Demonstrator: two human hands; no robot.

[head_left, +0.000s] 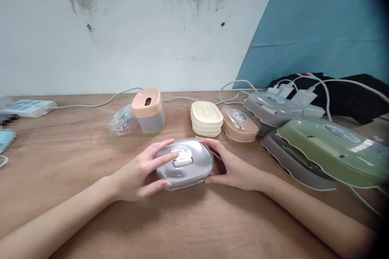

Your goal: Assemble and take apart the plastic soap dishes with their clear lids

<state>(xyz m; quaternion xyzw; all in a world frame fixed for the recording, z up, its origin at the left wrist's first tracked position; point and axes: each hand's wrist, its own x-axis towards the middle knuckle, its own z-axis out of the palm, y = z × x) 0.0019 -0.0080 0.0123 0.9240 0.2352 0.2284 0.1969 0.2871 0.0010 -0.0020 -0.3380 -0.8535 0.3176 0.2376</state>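
At the far left edge a white plastic power strip [27,107] lies on the brown wooden counter [75,158]. Right of it stands a peach-lidded square plastic tub [148,111]. In the lower middle of the frame, the left hand [138,176] curls half open around the left side of a grey rounded plastic box [184,166], forefinger on its clear lid. The right hand [232,168] cups the opposite side. Behind sits a cream stack of oval lids [206,118], and at the right a large green oblong lidded box [334,149].

Both hands, left hand [138,174] and right hand [232,168], clasp a grey lidded box [184,164].
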